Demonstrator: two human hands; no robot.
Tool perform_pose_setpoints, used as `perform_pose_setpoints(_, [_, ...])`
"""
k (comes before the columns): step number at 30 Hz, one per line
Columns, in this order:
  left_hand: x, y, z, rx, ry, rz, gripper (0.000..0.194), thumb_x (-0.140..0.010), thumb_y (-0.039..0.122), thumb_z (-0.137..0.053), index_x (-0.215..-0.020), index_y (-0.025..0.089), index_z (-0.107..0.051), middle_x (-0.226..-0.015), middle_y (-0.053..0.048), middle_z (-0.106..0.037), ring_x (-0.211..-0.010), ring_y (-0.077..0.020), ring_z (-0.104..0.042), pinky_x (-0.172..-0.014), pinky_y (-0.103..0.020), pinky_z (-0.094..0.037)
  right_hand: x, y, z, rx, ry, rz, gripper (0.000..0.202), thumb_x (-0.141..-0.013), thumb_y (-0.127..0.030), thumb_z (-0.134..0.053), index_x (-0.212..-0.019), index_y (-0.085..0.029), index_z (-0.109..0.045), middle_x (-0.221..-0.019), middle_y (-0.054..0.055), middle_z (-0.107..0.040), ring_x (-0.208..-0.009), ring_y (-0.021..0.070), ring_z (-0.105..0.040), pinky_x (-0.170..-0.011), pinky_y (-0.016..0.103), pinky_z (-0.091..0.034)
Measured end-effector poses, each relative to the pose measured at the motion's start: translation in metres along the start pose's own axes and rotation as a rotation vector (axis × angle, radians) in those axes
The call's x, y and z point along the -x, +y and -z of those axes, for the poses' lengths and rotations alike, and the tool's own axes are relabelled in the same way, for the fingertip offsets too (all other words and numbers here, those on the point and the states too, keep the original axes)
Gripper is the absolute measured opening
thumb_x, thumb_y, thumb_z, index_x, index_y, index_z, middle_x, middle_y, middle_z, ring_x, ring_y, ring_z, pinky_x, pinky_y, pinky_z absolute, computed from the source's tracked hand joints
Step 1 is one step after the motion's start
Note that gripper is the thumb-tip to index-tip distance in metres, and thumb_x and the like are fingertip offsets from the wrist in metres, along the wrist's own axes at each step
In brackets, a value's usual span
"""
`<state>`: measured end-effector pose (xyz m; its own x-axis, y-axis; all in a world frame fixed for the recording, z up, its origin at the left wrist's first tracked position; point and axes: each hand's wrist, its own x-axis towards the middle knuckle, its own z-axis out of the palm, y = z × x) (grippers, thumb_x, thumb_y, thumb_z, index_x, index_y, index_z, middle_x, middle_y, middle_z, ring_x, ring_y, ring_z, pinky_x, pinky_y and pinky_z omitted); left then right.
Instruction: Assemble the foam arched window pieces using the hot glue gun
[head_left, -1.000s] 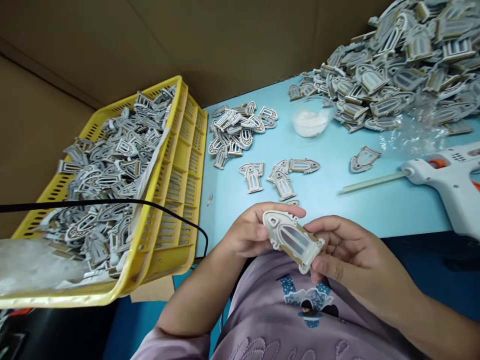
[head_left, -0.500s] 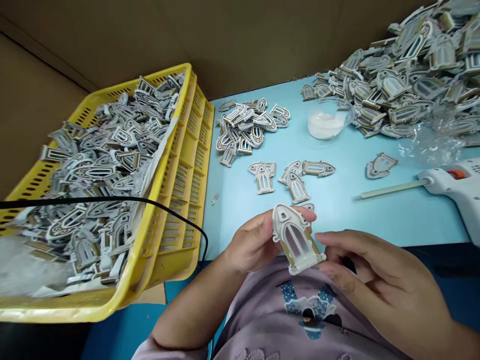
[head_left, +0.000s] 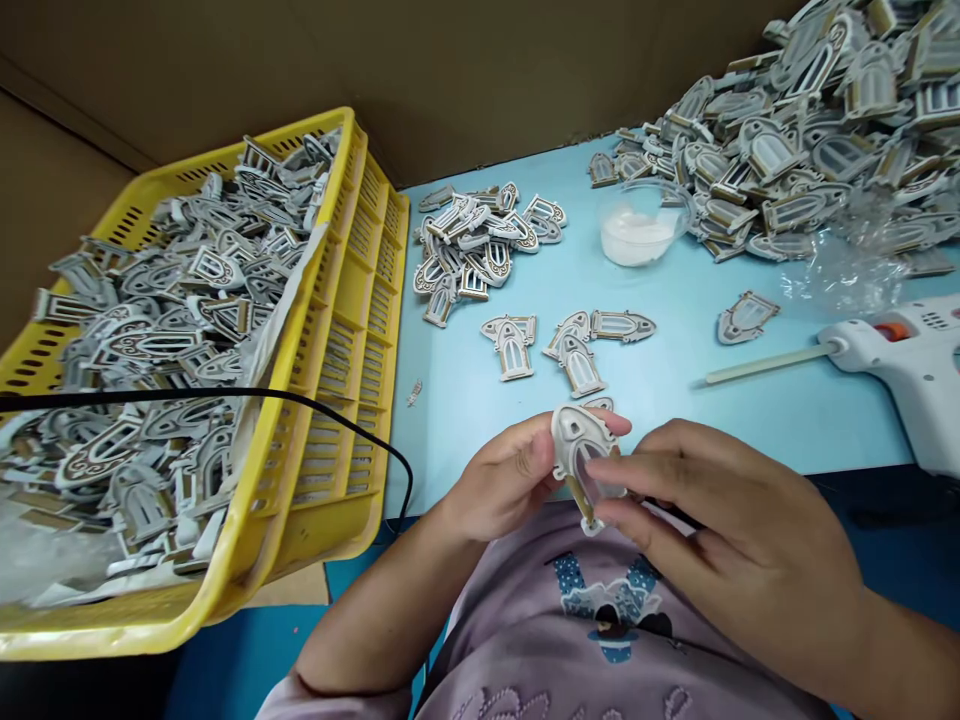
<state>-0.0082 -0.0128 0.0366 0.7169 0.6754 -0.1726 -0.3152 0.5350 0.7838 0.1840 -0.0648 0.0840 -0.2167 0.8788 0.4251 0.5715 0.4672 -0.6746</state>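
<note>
The light-blue counter (head_left: pixel 442 450) spreads beside a yellow crate (head_left: pixel 360 250) full of arched pieces. A heap (head_left: pixel 795 150) of similar ones lies far right, a white glue gun (head_left: pixel 892 365) nearer. The right hand (head_left: pixel 735 520) has its fingers slightly parted, touching the lower half of an arched frame (head_left: pixel 577 432); whether they grip, I cannot tell. The left hand (head_left: pixel 499 485) has its fingers closed on the frame's upper side, above the lap.
</note>
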Motion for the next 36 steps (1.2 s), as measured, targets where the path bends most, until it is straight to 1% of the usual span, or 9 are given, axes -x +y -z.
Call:
perform_pose_setpoints(5, [-0.004, -0.005, -0.002, -0.006, -0.02, 0.002, 0.054, -0.091, 0.062, -0.057, -0.123, 0.02, -0.069, -0.09, -0.007, -0.067, -0.077, -0.0163, -0.061, -0.069, -0.024, -0.046, 0.002, 0.005, -0.006, 0.038, -0.017, -0.03, 0.02, -0.087, -0.013, -0.07, -0.106, -0.021, -0.071, -0.082, 0.001, -0.065, -0.074, 0.0107, -0.064, -0.067, 0.023, -0.054])
perform_pose_setpoints(11, [-0.009, -0.01, -0.006, -0.028, -0.025, 0.054, 0.059, -0.09, 0.063, -0.056, -0.125, 0.018, -0.067, -0.101, -0.011, -0.07, -0.09, -0.0232, -0.065, -0.08, -0.031, -0.05, 0.002, 0.012, -0.006, 0.097, 0.034, 0.071, 0.019, -0.09, -0.004, -0.058, -0.091, -0.02, -0.069, -0.076, 0.002, -0.063, -0.071, 0.0118, -0.06, -0.064, 0.024, -0.05])
perform_pose_setpoints(15, [-0.013, -0.01, -0.002, -0.097, 0.006, 0.023, 0.055, -0.09, 0.06, -0.06, -0.122, 0.017, -0.07, -0.097, -0.01, -0.07, -0.084, -0.0204, -0.065, -0.079, -0.03, -0.051, 0.001, 0.026, 0.004, -0.084, 0.018, -0.092, 0.014, -0.096, -0.013, -0.054, -0.086, -0.021, -0.059, -0.079, 0.0, -0.059, -0.072, 0.0118, -0.057, -0.065, 0.025, -0.046])
perform_pose_setpoints(19, [-0.024, -0.002, 0.018, -0.304, 0.296, -0.128, 0.046, -0.091, 0.049, -0.065, -0.125, 0.019, -0.068, -0.095, -0.007, -0.07, -0.079, -0.0163, -0.063, -0.077, -0.028, -0.052, 0.021, 0.058, 0.017, -0.472, 0.074, -0.374, 0.015, -0.101, -0.028, -0.049, -0.087, -0.024, -0.055, -0.078, 0.0, -0.054, -0.071, 0.0146, -0.054, -0.065, 0.03, -0.043])
perform_pose_setpoints(24, [-0.052, 0.004, 0.04, -0.515, 0.606, -0.153, 0.05, -0.087, 0.036, -0.068, -0.132, 0.019, -0.06, -0.107, -0.006, -0.069, -0.085, -0.0171, -0.066, -0.086, -0.035, -0.055, 0.06, 0.091, 0.013, -0.692, 0.021, -0.468, 0.026, -0.104, -0.033, -0.041, -0.083, -0.023, -0.053, -0.075, 0.0, -0.049, -0.068, 0.0151, -0.051, -0.064, 0.032, -0.04])
perform_pose_setpoints(26, [-0.061, 0.008, 0.04, -0.762, 0.668, -0.167, 0.048, -0.085, 0.032, -0.067, -0.132, 0.019, -0.061, -0.111, -0.008, -0.067, -0.09, -0.0191, -0.066, -0.089, -0.038, -0.054, 0.069, 0.096, 0.009, -0.686, -0.031, -0.479, 0.03, -0.105, -0.032, -0.04, -0.078, -0.022, -0.05, -0.072, -0.001, -0.048, -0.066, 0.0139, -0.049, -0.063, 0.031, -0.038])
perform_pose_setpoints(29, [-0.074, 0.017, 0.032, -1.38, 0.758, -0.307, 0.047, -0.083, 0.028, -0.067, -0.128, 0.019, -0.065, -0.126, -0.012, -0.059, -0.113, -0.0271, -0.058, -0.102, -0.045, -0.047, 0.071, 0.098, 0.003, -0.674, -0.039, -0.436, 0.039, -0.104, -0.036, -0.043, -0.068, -0.021, -0.047, -0.066, -0.001, -0.047, -0.06, 0.0126, -0.045, -0.059, 0.03, -0.034])
perform_pose_setpoints(33, [-0.108, 0.025, 0.002, -1.788, 0.661, -0.465, 0.052, -0.088, 0.03, -0.063, -0.138, 0.016, -0.057, -0.132, -0.015, -0.054, -0.124, -0.0302, -0.05, -0.111, -0.048, -0.038, 0.064, 0.103, -0.001, -0.675, -0.02, -0.373, 0.045, -0.099, -0.045, -0.051, -0.062, -0.02, -0.048, -0.062, -0.001, -0.047, -0.057, 0.0122, -0.045, -0.057, 0.028, -0.035])
perform_pose_setpoints(36, [-0.154, 0.016, -0.032, -1.812, 0.404, -0.329, 0.042, -0.091, 0.032, -0.061, -0.13, 0.016, -0.064, -0.122, -0.012, -0.062, -0.115, -0.0281, -0.056, -0.105, -0.041, -0.044, 0.062, 0.108, 0.0, -0.665, -0.031, -0.356, 0.044, -0.099, -0.044, -0.053, -0.062, -0.02, -0.049, -0.061, -0.001, -0.049, -0.058, 0.012, -0.046, -0.058, 0.027, -0.036])
